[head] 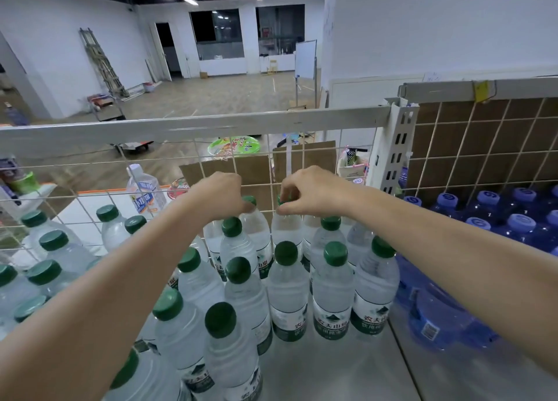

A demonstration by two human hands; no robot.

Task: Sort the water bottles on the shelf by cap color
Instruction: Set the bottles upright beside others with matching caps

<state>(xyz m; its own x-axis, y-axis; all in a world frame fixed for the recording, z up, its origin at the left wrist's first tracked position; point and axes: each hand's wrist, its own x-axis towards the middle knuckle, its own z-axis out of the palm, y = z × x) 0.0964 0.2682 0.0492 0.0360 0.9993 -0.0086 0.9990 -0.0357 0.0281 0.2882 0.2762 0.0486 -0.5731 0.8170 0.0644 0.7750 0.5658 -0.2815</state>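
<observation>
Several clear water bottles with dark green caps [286,253] stand packed on the grey shelf [338,370] in front of me. My left hand [220,193] reaches to the back row and grips the top of a green-capped bottle [255,228] by the wire back panel. Beside it, my right hand [311,190] pinches the green cap of the neighbouring back-row bottle [287,228]. Both forearms stretch over the front rows. More green-capped bottles [54,240] stand at the left.
A white wire grid panel [90,171] with a grey top rail closes the shelf's back. To the right, past a slotted post [398,146], blue bottles with light blue caps [519,222] fill the adjoining shelf. A white-capped bottle [143,189] and noodle bowls sit behind the grid.
</observation>
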